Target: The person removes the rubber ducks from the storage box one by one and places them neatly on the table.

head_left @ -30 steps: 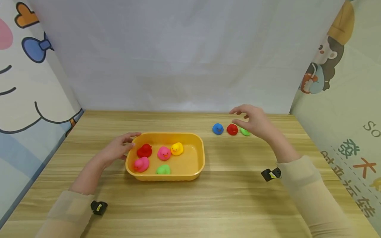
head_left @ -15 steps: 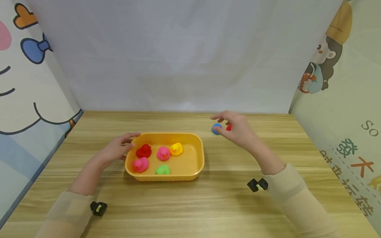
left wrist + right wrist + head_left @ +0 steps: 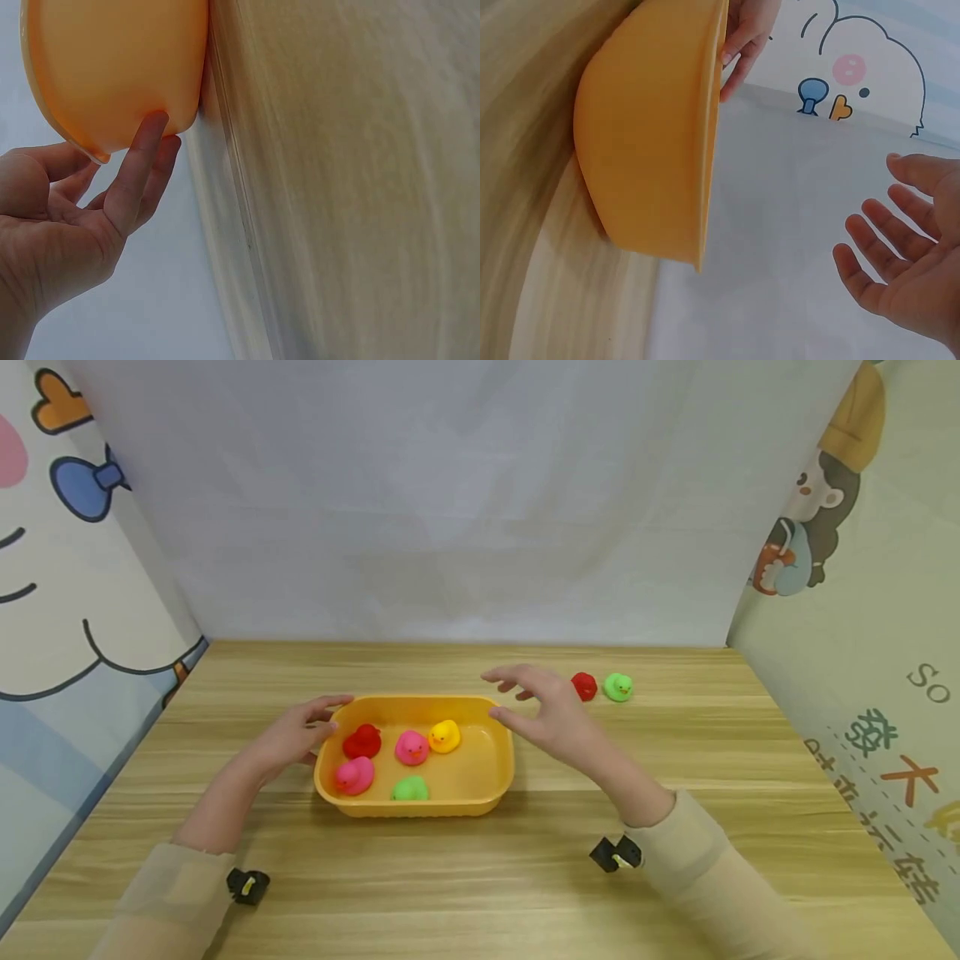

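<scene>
A yellow-orange plastic basin point(image 3: 491, 797) stands on the table with several rubber ducks inside. Among them are a yellow duck point(image 3: 445, 737), a dark red duck point(image 3: 362, 742) and a green duck point(image 3: 410, 789). My left hand point(image 3: 296, 735) rests against the basin's left end; in the left wrist view, fairly straight fingers touch its outer wall point(image 3: 120, 67). Above the basin's right rim hovers my right hand point(image 3: 551, 714), fingers spread and relaxed. The right wrist view shows nothing in that palm point(image 3: 922, 285). The blue duck is not visible; the right hand covers its earlier spot.
Behind the right hand, a red duck point(image 3: 584, 686) and a light green duck point(image 3: 618, 687) sit on the wooden table point(image 3: 420, 885). A white cloth point(image 3: 450, 527) hangs along the back edge, with printed sheets at both sides.
My right hand has swept left and slightly nearer, from over the row of ducks to the basin's right rim. The red and green ducks show again. My left hand stays put.
</scene>
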Motion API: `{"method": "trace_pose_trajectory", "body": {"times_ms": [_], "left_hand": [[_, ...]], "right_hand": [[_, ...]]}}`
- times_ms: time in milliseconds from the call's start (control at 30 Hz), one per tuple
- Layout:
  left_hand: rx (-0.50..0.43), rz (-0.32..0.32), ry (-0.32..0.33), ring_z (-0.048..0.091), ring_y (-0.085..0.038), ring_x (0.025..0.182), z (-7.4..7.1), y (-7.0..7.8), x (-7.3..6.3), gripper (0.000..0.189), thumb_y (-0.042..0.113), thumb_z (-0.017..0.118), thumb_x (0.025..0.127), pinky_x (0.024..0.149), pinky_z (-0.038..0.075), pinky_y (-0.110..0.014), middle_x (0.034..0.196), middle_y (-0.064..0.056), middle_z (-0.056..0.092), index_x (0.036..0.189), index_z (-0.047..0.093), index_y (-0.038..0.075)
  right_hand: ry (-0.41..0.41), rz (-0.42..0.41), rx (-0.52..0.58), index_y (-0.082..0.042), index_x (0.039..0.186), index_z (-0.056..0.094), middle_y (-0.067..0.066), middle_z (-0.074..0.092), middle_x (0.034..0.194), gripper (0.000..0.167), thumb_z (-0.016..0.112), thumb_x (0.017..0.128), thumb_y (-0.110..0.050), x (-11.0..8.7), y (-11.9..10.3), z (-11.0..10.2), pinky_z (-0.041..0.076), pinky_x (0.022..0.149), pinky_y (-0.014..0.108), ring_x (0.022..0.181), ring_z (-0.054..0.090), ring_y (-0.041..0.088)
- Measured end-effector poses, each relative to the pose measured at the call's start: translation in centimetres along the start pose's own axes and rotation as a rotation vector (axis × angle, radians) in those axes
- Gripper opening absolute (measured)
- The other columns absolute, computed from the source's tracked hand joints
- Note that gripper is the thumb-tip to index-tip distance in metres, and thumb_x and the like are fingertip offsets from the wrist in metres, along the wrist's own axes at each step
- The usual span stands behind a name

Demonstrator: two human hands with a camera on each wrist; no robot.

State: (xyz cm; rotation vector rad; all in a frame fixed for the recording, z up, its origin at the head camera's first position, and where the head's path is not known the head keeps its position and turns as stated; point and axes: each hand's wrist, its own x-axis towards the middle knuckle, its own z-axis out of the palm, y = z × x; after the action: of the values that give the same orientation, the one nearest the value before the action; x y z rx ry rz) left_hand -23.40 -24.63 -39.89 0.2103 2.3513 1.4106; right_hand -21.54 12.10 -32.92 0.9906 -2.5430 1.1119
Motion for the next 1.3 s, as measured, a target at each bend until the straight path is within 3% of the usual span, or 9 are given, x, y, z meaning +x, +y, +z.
{"method": "trace_pose_trajectory", "body": {"times_ms": [500,767,900,1300], "left_hand": [[0.007,0.0,0.008,0.049,-0.042,0.116,0.1,0.0,-0.1,0.05,0.016,0.043,0.101,0.076,0.057,-0.042,0.14,-0.028,0.034,0.149,0.029,0.016],[0.021,-0.006,0.014,0.047,-0.042,0.117,0.2,0.2,-0.2,0.049,0.017,0.043,0.101,0.077,0.056,-0.042,0.141,-0.028,0.032,0.149,0.029,0.016],[0.021,-0.005,0.014,0.047,-0.043,0.117,0.2,0.3,-0.1,0.049,0.017,0.042,0.101,0.077,0.056,-0.042,0.141,-0.028,0.032,0.149,0.029,0.017],[0.021,0.007,0.01,0.048,-0.043,0.117,0.2,0.2,-0.2,0.049,0.016,0.042,0.101,0.078,0.056,-0.042,0.14,-0.028,0.034,0.149,0.029,0.016]], "right_hand": [[-0.095,0.011,0.198,-0.013,0.128,0.057,0.001,0.06,0.125,0.044,0.07,0.086,-0.017,-0.1,-0.6,5.4,0.054,0.08,0.024,0.101,0.058,0.014],[-0.221,0.032,0.277,-0.008,0.13,0.055,0.007,0.061,0.123,0.049,0.071,0.085,-0.015,0.4,-0.3,8.3,0.054,0.077,0.022,0.101,0.059,0.022],[-0.314,0.011,0.286,-0.006,0.132,0.053,0.011,0.061,0.123,0.051,0.071,0.085,-0.015,0.7,-0.1,9.4,0.054,0.076,0.021,0.104,0.06,0.027],[-0.512,0.005,0.224,-0.01,0.125,0.06,0.004,0.064,0.12,0.042,0.07,0.086,-0.017,1.3,0.6,11.6,0.051,0.076,0.015,0.097,0.058,0.009]]}}
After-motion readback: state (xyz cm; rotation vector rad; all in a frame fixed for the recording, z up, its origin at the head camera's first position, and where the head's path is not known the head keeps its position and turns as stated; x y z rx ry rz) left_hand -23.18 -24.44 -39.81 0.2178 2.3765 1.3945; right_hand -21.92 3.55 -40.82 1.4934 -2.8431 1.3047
